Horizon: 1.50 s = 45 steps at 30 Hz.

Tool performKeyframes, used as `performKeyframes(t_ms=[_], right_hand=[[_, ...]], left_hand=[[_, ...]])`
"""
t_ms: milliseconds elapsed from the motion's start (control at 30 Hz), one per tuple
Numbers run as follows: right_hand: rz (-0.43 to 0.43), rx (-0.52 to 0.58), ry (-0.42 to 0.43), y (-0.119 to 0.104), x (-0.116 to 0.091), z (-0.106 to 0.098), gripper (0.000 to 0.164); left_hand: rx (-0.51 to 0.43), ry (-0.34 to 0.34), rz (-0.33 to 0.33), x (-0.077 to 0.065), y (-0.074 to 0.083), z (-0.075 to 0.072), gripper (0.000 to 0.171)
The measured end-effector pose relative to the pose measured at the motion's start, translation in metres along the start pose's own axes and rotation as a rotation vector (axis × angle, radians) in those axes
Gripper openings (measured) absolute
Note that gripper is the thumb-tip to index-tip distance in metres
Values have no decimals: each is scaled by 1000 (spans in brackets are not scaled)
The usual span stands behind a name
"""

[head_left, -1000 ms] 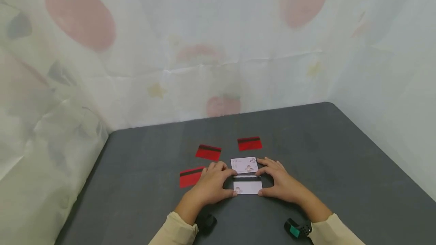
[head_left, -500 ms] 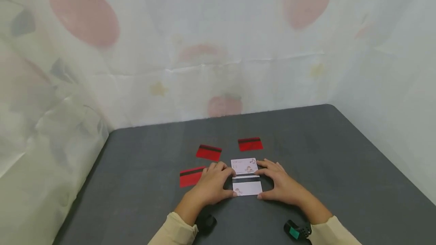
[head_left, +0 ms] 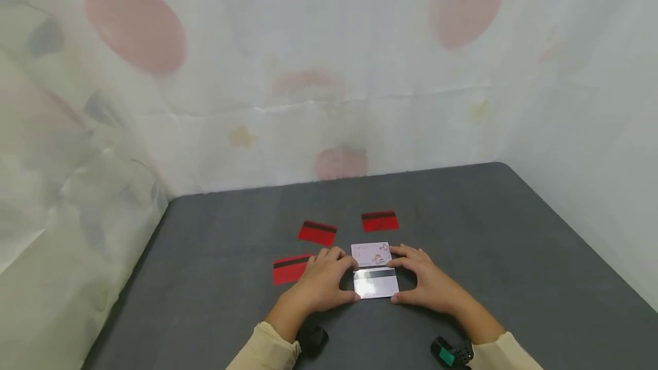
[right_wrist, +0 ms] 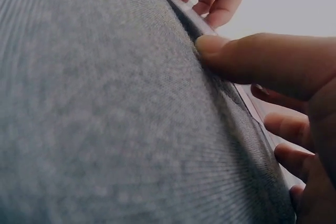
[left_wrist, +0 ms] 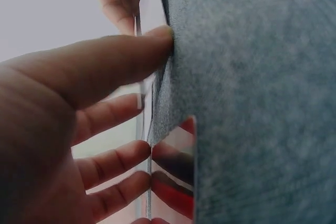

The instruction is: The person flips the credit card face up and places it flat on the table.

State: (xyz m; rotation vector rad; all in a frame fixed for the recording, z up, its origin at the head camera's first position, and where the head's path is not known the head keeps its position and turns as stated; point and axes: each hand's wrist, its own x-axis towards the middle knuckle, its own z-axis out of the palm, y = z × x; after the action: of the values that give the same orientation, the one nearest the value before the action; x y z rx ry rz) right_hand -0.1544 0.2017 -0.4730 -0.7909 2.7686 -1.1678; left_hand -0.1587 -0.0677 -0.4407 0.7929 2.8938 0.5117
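Observation:
In the head view, a white card [head_left: 376, 286] with a dark magnetic stripe lies between my hands, bright glare on its face. My left hand [head_left: 324, 280] pinches its left side, thumb at the near corner and forefinger at the far one. The right hand [head_left: 425, 281] grips the right side in the same way. In the left wrist view the white card [left_wrist: 152, 11] shows almost edge-on, tilted at the thumb. Just beyond lies another white card [head_left: 369, 253], printed with flowers and lettering, its near edge against the striped card's far edge.
Three red cards with black stripes lie on the dark grey table [head_left: 231, 301]: one red card [head_left: 289, 270] beside my left hand, a second red card [head_left: 317, 234] behind it, a third red card [head_left: 380, 221] farther back. A pale printed curtain [head_left: 288, 44] surrounds the table.
The striped card has shifted slightly against the flowered card, narrowing the gap between them, and its face now catches glare. Both hands keep their grip; the head view has tilted slightly.

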Motion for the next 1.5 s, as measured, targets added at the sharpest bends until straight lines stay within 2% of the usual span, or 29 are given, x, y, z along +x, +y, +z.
performKeyframes(t_ms=[167, 433, 667, 967, 1133, 1200, 1367, 1500], right_hand=[[17, -12, 42, -2, -1, 0, 59], [0, -17, 59, -4, -2, -1, 59], [-35, -17, 70, -6, -1, -2, 61], [-146, -36, 97, -13, -3, 5, 60], [-288, -74, 142, -13, -2, 11, 56], [-321, -79, 144, -14, -1, 12, 56], [-302, -88, 166, -18, 0, 9, 58], [-296, -136, 203, -20, -1, 9, 58]], left_hand=[[-63, 10, -3, 3, -1, -1, 57], [-140, 38, 7, 3, -1, 0, 55], [-205, 81, 71, 5, 3, 0, 53], [-175, 158, 157, 1, 16, 3, 51], [-152, 182, 217, 0, 22, 7, 51], [-137, 187, 231, 0, 23, 8, 53], [-121, 197, 218, 1, 26, 8, 55], [-117, 199, 204, 1, 26, 9, 54]])
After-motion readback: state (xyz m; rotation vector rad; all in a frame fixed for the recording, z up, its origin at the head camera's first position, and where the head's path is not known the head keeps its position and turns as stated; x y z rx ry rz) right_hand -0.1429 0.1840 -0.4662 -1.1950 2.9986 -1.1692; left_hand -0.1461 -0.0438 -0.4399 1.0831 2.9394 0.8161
